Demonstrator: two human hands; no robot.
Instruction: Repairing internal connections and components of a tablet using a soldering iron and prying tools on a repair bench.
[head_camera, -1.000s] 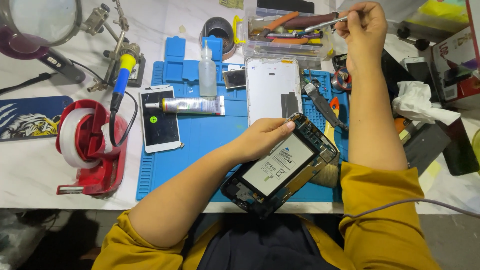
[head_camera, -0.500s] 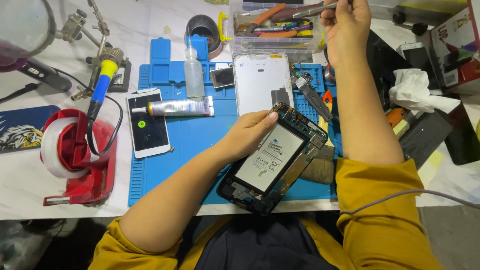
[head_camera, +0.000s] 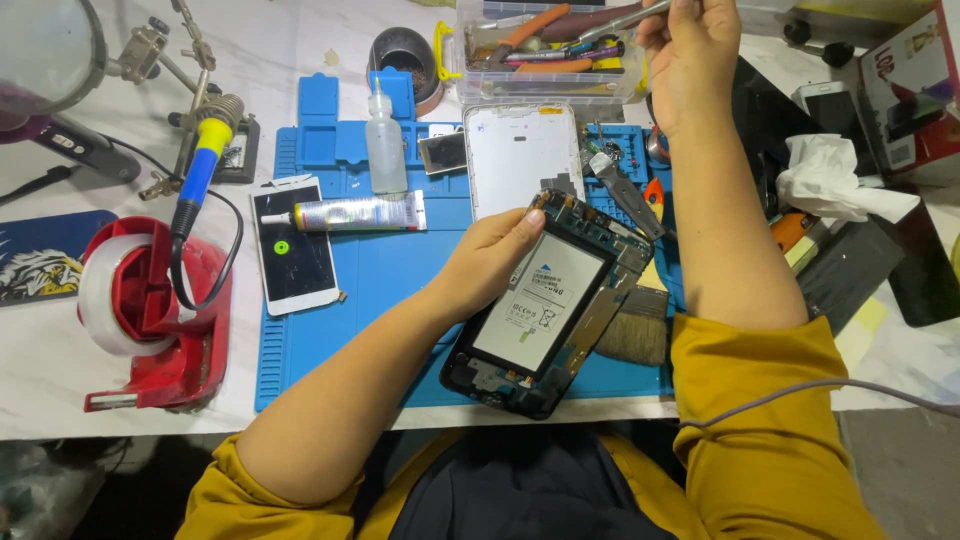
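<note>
My left fingers (head_camera: 520, 228) are curled around the top edge of an opened phone (head_camera: 548, 300), thumb side against its rim, so the left hand (head_camera: 490, 262) grips it firmly. The phone lies back-up with its cover off, a pale battery (head_camera: 540, 300) showing in the dark frame, and it sits tilted over the near edge of the blue work mat (head_camera: 390, 290), its lower corner close to the table's front edge.

My right hand (head_camera: 692, 55) is raised at the far side, closed around a thin metal tool (head_camera: 620, 20) whose tip reaches over a clear plastic tool box (head_camera: 545, 50). I cannot tell what kind of tool it is.

Just beyond the phone lies a white back cover (head_camera: 522, 155), flat on the mat. To its left stand a small clear bottle (head_camera: 385, 150) and a glue tube (head_camera: 355, 213), the tube resting across the top of a white-framed phone (head_camera: 293, 245). A red tape dispenser (head_camera: 155, 315) sits at the left, beside the mat, with a yellow-and-blue soldering iron (head_camera: 200, 165) just above it. A brush (head_camera: 635, 325) lies by the phone's right side.
</note>
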